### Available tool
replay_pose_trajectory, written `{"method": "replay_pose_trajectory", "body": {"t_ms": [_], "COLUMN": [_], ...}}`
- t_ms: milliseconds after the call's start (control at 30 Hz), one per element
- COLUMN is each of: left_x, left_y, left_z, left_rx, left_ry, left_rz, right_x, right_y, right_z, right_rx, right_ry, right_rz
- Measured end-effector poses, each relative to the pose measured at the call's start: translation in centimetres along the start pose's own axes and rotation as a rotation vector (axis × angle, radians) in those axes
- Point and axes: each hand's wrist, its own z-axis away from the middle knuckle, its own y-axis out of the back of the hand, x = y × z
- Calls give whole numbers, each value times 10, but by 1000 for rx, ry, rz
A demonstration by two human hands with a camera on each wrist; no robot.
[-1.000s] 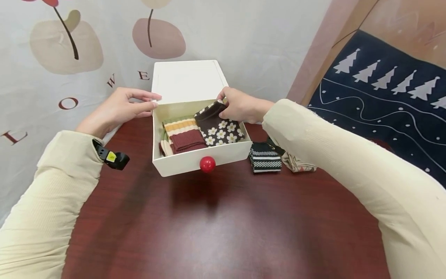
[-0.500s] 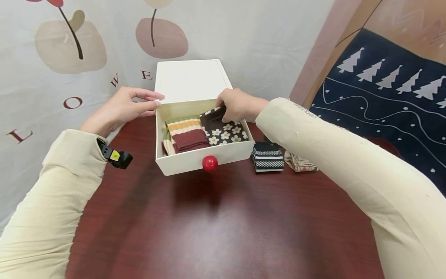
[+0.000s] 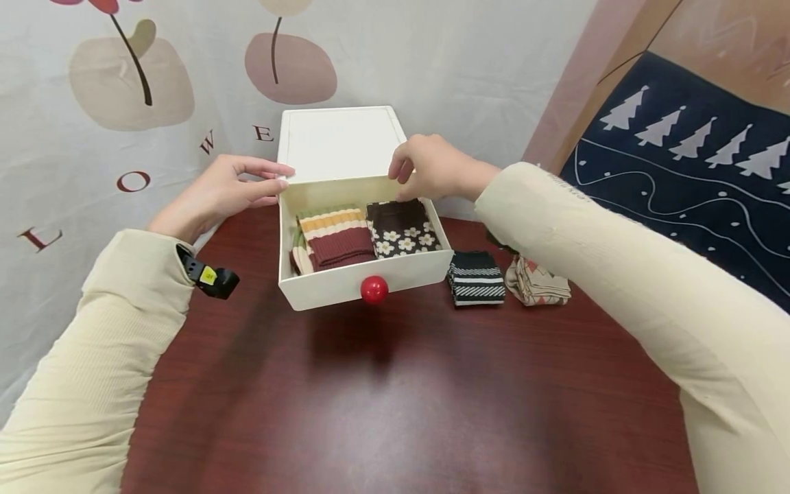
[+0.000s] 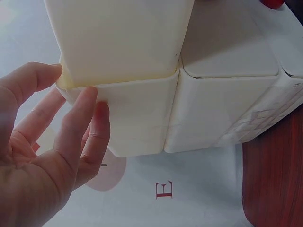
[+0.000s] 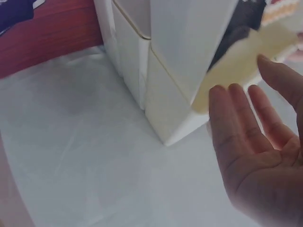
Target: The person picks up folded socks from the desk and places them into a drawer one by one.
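A white drawer [image 3: 327, 291] with a round red knob [image 3: 374, 289] is pulled out of a white drawer unit [image 3: 339, 140]. Inside it, folded socks lie side by side: a striped green, yellow and maroon pair [image 3: 336, 240] at left, black daisy-patterned ones [image 3: 404, 230] at right. My left hand [image 3: 234, 184] touches the unit's left front corner; in the left wrist view its fingers [image 4: 78, 120] lie against the white side wall. Holding nothing, my right hand [image 3: 435, 165] is over the drawer's back right corner, its fingers loosely bent and apart from the daisy socks.
Right of the drawer, folded black-and-white striped socks [image 3: 476, 280] and beige patterned socks [image 3: 537, 280] lie on the dark red-brown table [image 3: 395, 412]. A printed white cloth [image 3: 481, 68] hangs behind. A navy cloth with white trees [image 3: 685, 158] is at right.
My right hand has lowered the daisy socks into the drawer's right side, let go of them and risen up and back. The left hand keeps its place at the unit's corner.
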Motion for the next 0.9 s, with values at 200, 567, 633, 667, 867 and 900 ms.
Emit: {"method": "replay_pose_trajectory", "body": {"t_ms": [200, 567, 633, 667, 867, 900], "left_x": [-2, -3, -4, -4, -8, -8], "left_y": [-1, -3, -2, -1, 2, 2], "left_z": [-1, -1, 0, 0, 2, 2], "left_rx": [-6, 2, 5, 4, 2, 3], "left_ry": [-11, -30, -29, -27, -25, -27], "left_rz": [3, 12, 7, 12, 58, 53], "right_x": [2, -9, -9, -9, -2, -1], "right_y": [20, -6, -24, -33, -94, -104], "right_z": [27, 120, 129, 132, 131, 129], "right_rx": [84, 206, 187, 180, 192, 200], "right_ry": [-46, 222, 264, 272, 282, 277], "right_rz": [-339, -674, -746, -782, -957, -981]}}
